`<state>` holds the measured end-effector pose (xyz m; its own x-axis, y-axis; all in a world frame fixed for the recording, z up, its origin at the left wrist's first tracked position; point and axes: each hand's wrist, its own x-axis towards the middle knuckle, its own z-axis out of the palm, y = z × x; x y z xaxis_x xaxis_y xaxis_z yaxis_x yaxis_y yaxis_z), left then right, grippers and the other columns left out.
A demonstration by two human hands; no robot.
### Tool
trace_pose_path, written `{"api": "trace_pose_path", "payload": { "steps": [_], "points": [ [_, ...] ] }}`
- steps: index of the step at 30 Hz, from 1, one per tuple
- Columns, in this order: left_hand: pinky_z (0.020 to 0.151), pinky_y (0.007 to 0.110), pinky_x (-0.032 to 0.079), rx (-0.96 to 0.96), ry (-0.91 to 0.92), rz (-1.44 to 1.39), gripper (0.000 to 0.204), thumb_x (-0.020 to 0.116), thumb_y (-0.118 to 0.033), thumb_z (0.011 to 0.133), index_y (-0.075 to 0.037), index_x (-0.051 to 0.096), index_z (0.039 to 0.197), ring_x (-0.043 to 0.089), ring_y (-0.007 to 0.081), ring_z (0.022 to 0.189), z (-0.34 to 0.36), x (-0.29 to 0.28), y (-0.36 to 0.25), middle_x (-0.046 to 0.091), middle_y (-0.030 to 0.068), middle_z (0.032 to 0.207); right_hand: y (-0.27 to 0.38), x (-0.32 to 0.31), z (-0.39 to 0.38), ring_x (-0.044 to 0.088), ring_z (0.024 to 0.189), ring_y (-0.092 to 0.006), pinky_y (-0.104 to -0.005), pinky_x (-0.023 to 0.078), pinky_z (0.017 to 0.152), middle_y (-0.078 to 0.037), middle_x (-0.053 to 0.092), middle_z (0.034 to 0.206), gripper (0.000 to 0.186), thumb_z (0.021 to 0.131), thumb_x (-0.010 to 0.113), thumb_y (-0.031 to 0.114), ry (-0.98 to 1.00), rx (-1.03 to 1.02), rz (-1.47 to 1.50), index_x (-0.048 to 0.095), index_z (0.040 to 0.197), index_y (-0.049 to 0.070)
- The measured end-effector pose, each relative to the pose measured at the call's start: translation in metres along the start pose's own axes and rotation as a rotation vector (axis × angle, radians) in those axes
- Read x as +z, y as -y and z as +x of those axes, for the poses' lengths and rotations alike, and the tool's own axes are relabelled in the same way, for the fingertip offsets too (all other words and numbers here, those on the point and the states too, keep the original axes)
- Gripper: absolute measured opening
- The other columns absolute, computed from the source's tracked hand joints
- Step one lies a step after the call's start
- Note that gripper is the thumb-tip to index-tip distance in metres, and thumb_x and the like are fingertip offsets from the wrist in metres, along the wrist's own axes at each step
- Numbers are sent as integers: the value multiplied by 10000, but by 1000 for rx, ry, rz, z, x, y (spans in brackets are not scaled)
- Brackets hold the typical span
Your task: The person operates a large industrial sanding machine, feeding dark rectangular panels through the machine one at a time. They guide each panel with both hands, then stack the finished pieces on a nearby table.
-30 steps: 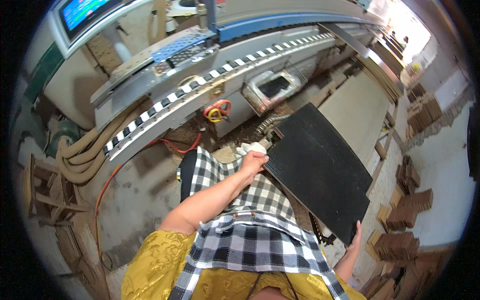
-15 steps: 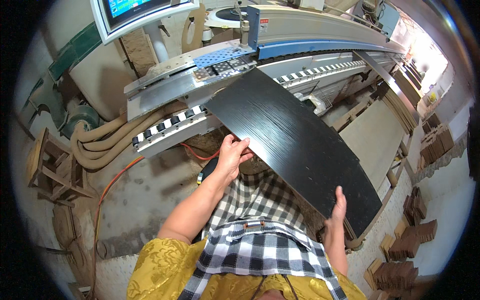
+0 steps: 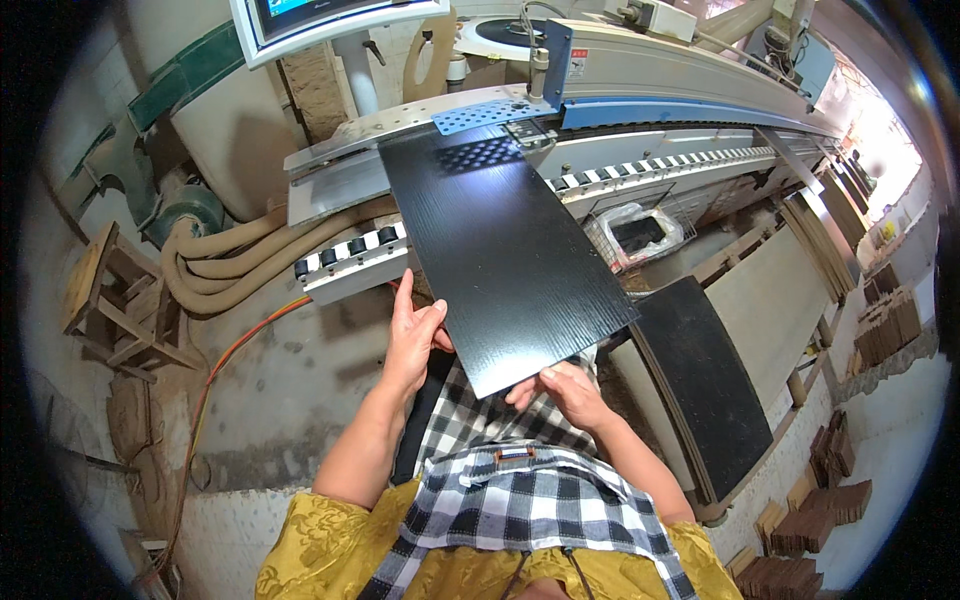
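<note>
A black wood-grain panel (image 3: 510,260) slants away from me, its far end on the metal bed of a long machine (image 3: 660,85), beside a blue perforated plate (image 3: 480,116). My left hand (image 3: 412,338) grips the panel's left edge near its close corner, thumb and index finger at the edge and the other fingers partly hidden below. At the near edge, my right hand (image 3: 565,390) pinches the panel with the thumb on top and fingers underneath. To the right lies a stack of similar black panels (image 3: 705,375).
A roller rail (image 3: 350,255) runs along the machine's front. Thick beige hoses (image 3: 230,270) curl at left, near a wooden stool (image 3: 125,300) and an orange hose (image 3: 230,355). A monitor (image 3: 340,25) overhangs the bed. A wire basket (image 3: 640,235) and stacked brown boards (image 3: 835,500) are at right.
The panel has swung leftward, and its far end now sits on the machine bed. My right hand has moved left to its near edge. The stack at right has come into view.
</note>
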<state>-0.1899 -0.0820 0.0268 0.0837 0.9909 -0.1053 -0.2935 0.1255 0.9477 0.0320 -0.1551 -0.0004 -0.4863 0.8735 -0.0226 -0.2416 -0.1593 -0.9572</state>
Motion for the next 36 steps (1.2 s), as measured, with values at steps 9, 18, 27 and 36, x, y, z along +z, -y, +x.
{"api": "trace_pose_path", "payload": {
  "steps": [9, 18, 27, 36],
  "points": [
    [497, 178, 395, -8, 52, 9, 612, 504, -154, 898, -138, 175, 1414, 472, 44, 572, 16, 4, -2, 542, -13, 827, -17, -11, -10, 590, 722, -161, -283, 470, 720, -136, 637, 852, 383, 951, 384, 311, -258, -48, 17, 536, 1029, -32],
    [473, 208, 408, -28, 84, 12, 636, 496, -132, 893, -109, 134, 1416, 458, 69, 505, 44, 62, 17, 463, -9, 697, -40, -51, -97, 585, 706, -156, -269, 474, 698, -133, 635, 823, 303, 913, 472, 222, -692, 11, 175, 541, 1074, -25],
    [501, 236, 434, -32, 157, 89, 625, 441, -127, 905, -101, 86, 1419, 479, 79, 519, 76, 134, 36, 498, 21, 662, -49, -87, -206, 582, 653, -128, -234, 470, 628, -99, 631, 793, 270, 893, 504, 208, -1196, -109, 103, 557, 1040, -12],
    [574, 245, 496, -94, 88, 163, 521, 387, -306, 938, -119, 211, 1391, 583, 98, 740, 121, 180, 144, 565, 25, 828, -73, -117, -331, 559, 990, -213, -316, 416, 874, -144, 593, 1088, 275, 904, 487, 165, -1997, 73, -926, 551, 1135, 30]
  ]
}}
